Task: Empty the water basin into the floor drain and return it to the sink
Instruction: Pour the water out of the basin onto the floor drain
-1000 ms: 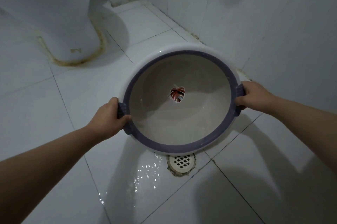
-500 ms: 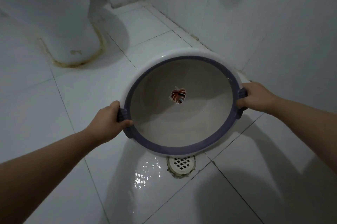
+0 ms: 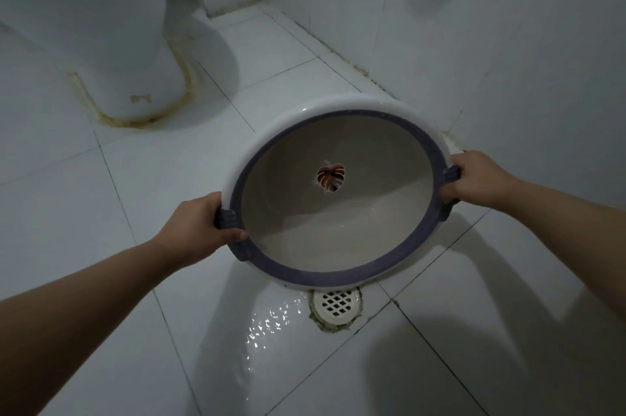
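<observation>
Where the white tiled floor [image 3: 111, 212] meets a white tiled wall [image 3: 508, 59] on the right, a small dim bathroom corner is shown, with dark grout lines crossing the floor diagonally. A white toilet base [image 3: 111, 53] is seen at upper left, its foot ringed by yellow-brown staining along the seal. A round white floor drain [image 3: 336, 307] with a lattice grate is set into the floor near the lower middle, its surround chipped and rough. A wet patch [image 3: 267, 324] with bright glints is spread on the tile just left of the drain and trails toward the bottom of the view.

The water basin [image 3: 338, 229] is held in the air above the floor, between both hands, its near rim directly over the far edge of the drain. It is round, white outside, pale inside, with a dull purple band around the rim and a leaf-shaped print [image 3: 330, 176] at the centre of its bottom. It is tilted so that its open mouth is turned toward the camera and its near edge hangs lowest; the far rim is raised. No standing water can be made out inside. Seen at this tilt, the rim appears as an oval whose long axis runs from the left handle up to the right handle.

The left hand [image 3: 196, 232] is closed around the ribbed purple handle at the left rim, thumb lying over the inner edge. The right hand [image 3: 474, 180] is closed around the opposite handle at the right rim, close to the wall.
</observation>
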`<action>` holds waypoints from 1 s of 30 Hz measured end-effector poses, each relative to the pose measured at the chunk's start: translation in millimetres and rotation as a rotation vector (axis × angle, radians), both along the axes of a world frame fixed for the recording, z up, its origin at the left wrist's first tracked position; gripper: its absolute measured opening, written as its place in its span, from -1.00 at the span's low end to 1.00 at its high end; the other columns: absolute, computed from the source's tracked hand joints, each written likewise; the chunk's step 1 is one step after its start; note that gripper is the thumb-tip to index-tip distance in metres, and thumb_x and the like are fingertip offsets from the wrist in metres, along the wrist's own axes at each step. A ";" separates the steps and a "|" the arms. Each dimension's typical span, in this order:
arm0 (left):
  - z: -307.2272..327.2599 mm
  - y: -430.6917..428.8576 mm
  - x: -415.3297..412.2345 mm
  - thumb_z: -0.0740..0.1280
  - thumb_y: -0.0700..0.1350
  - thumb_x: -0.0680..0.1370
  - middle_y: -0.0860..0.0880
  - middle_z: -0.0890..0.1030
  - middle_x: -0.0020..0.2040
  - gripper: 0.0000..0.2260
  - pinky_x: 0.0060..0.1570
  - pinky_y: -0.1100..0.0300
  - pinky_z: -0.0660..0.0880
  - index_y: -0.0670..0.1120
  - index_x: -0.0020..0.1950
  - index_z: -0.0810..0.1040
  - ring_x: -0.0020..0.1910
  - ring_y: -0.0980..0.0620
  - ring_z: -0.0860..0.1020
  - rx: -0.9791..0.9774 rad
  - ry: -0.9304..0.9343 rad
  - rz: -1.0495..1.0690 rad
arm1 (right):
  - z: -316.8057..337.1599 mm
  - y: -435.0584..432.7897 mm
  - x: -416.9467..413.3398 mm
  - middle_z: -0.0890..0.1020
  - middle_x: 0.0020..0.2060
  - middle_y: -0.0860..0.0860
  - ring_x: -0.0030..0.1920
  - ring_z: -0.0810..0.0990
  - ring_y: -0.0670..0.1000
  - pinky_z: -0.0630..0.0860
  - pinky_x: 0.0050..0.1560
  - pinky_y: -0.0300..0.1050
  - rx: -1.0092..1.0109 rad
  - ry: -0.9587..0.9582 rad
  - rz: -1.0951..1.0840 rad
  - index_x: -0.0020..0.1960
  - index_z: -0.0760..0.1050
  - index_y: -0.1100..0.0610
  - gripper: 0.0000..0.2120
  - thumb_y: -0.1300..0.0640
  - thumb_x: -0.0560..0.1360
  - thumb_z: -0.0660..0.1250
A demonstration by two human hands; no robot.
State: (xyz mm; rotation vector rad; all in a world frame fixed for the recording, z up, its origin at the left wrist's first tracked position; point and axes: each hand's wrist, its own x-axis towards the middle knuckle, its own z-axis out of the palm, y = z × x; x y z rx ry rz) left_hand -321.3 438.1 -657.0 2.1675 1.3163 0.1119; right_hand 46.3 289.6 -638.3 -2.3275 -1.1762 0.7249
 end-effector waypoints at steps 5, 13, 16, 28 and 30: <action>-1.3 2.8 -2.2 0.50 -0.09 0.33 -0.01 0.58 -0.22 -0.77 -0.34 0.23 0.37 -0.07 -0.10 0.53 -0.20 -0.04 0.52 0.020 -0.004 -0.007 | -0.4 1.3 0.8 0.46 -0.37 0.17 -0.34 0.45 0.08 0.41 -0.32 -0.02 -0.016 0.009 -0.012 -0.31 0.45 0.39 -0.85 0.43 0.15 0.38; -0.2 2.3 -3.5 0.50 -0.09 0.34 0.00 0.57 -0.24 -0.78 -0.33 0.22 0.35 -0.04 -0.13 0.51 -0.22 -0.04 0.51 0.053 0.018 -0.028 | 1.3 1.3 -2.7 0.48 -0.46 0.11 -0.48 0.47 0.00 0.39 -0.49 -0.23 -0.040 0.000 -0.002 -0.34 0.45 0.35 -0.87 0.41 0.16 0.39; 0.4 2.3 -3.4 0.50 -0.09 0.34 0.00 0.57 -0.23 -0.78 -0.31 0.20 0.34 -0.06 -0.10 0.53 -0.20 -0.06 0.53 0.061 0.013 -0.033 | 1.9 1.1 -3.5 0.45 -0.57 0.01 -0.58 0.43 -0.12 0.31 -0.62 -0.31 -0.034 -0.015 0.001 -0.47 0.40 0.21 -0.79 0.41 0.16 0.40; -4.7 -1.7 -7.3 0.50 -0.07 0.34 0.06 0.54 -0.27 -0.76 -0.38 0.38 0.30 -0.07 -0.07 0.55 -0.31 0.09 0.46 0.085 -0.005 -0.022 | 2.2 -0.6 -2.9 0.56 -0.45 0.10 -0.42 0.55 0.04 0.44 -0.42 -0.20 -0.043 -0.049 0.035 -0.34 0.53 0.28 -0.89 0.38 0.15 0.42; -5.8 -3.7 -8.1 0.50 -0.07 0.34 0.06 0.55 -0.28 -0.76 -0.38 0.37 0.31 -0.09 -0.07 0.56 -0.31 0.09 0.46 0.091 -0.012 -0.026 | 4.3 -1.4 -2.8 0.58 -0.44 0.08 -0.41 0.56 0.01 0.44 -0.43 -0.22 -0.036 -0.049 0.049 -0.36 0.53 0.21 -0.87 0.39 0.15 0.42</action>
